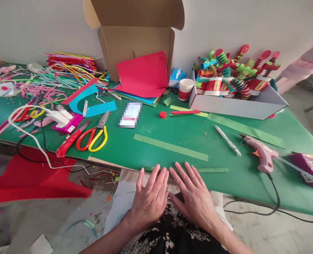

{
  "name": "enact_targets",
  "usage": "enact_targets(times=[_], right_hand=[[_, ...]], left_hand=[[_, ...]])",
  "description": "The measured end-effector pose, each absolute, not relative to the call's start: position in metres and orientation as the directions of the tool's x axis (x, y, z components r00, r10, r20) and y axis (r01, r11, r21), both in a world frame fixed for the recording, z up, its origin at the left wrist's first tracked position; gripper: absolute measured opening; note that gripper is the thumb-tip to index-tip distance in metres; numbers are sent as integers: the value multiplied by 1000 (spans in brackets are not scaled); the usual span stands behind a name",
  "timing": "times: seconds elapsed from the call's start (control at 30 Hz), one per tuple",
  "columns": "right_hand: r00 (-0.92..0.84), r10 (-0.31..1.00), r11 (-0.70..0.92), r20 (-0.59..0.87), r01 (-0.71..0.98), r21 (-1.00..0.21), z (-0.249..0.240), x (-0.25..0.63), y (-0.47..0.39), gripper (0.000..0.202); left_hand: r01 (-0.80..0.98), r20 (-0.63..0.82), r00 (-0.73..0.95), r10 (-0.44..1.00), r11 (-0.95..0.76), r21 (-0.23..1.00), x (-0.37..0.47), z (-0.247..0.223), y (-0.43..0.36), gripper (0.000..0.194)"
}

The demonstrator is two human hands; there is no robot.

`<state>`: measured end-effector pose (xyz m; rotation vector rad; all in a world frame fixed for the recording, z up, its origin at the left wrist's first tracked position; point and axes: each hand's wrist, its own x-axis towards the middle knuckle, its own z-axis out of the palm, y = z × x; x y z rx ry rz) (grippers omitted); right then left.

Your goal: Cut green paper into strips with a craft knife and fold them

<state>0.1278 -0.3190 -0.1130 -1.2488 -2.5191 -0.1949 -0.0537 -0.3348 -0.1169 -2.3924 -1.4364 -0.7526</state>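
Both my hands rest side by side at the near edge of the green table (pixel 114 141), palms down. My left hand (pixel 152 192) lies flat, its fingertips on a narrow green paper strip (pixel 212 170) along the edge. My right hand (pixel 195 197) is spread beside it, fingertips over the same strip, which the fingers partly hide. Just beyond them lies a wider light green paper strip (pixel 169 147). A white pen (pixel 227 140) and a pink hot glue gun (pixel 262 151) lie to the right. Scissors with red and yellow handles (pixel 98 135) lie to the left.
A grey-white box (pixel 230 106) of paper-spring cup figures stands back right, near stacked paper cups (pixel 185 89). An open cardboard box (pixel 135 38), red paper sheets (pixel 143 76), a phone (pixel 130 114), a red utility knife (pixel 72 139), pipe cleaners (pixel 72 74), power strips and cords surround the work area.
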Motion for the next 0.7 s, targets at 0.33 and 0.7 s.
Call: enact_targets(times=[0.33, 0.7], right_hand=[[-546, 773, 590, 323, 806, -48, -114, 127, -320, 60], [-548, 773, 588, 320, 808, -34, -111, 126, -320, 59]], left_hand=[[901, 529, 336, 779, -430, 62, -67, -114, -339, 38], [921, 505, 310, 805, -387, 51, -107, -116, -342, 47]])
